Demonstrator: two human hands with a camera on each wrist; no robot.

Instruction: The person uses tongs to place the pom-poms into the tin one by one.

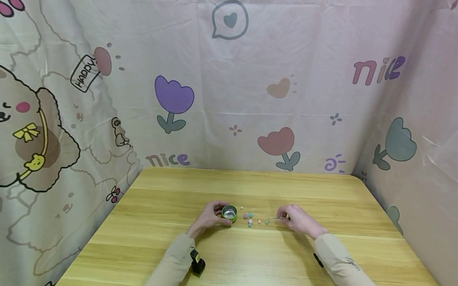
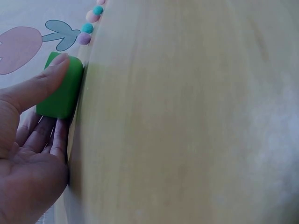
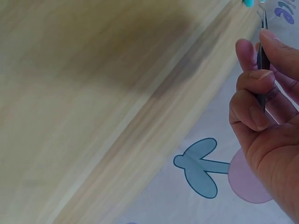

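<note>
Shows a green tin (image 2: 64,97), mouth upward with shiny, metallic-looking interior, gripped between thumb and curved fingers of the left hand (image 1: 210,217), probably to steady it on the smooth wood-grain table (image 1: 243,258). Shows slim metal tweezers (image 3: 263,61) pinched in curled fingers of the right hand (image 1: 299,219), apparently for fine control, with tips at a teal ball (image 1: 266,223), contact uncertain. Includes matte pastel balls (image 1: 245,216) scattered between both hands.

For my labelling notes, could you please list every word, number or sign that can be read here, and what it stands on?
"HAPPY": placard printed on the cloth backdrop, left.
"nice": same backdrop, low, left of centre.
"nice": same backdrop, upper right.
Too small to read: the dark marking on the right sleeve.
</note>
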